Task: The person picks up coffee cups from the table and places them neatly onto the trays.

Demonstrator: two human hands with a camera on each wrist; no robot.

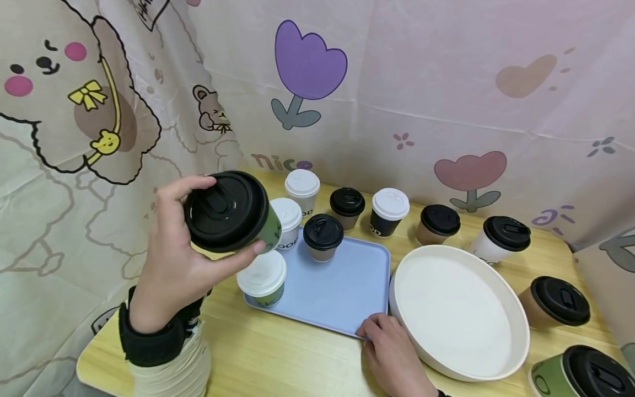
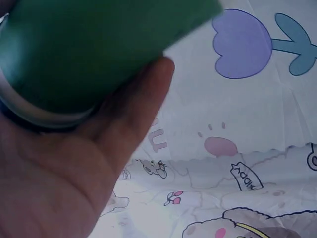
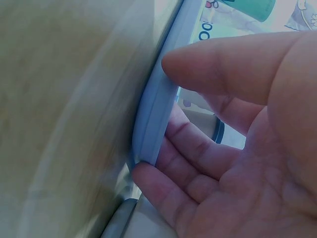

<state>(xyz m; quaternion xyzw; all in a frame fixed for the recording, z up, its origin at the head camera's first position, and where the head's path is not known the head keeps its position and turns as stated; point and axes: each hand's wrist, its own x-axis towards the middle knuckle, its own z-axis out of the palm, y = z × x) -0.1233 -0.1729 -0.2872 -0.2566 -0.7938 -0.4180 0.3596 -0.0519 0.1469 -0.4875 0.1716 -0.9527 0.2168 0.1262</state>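
The left hand (image 1: 182, 262) has fingers and thumb clamped round a black-lidded green cup (image 1: 227, 212), raised at the tray's (image 1: 342, 284) left, while the right hand (image 1: 394, 353) pinches its near right corner, seemingly mid-carry, the next move calling for clearance past the nearest white-lidded cup (image 1: 263, 274).
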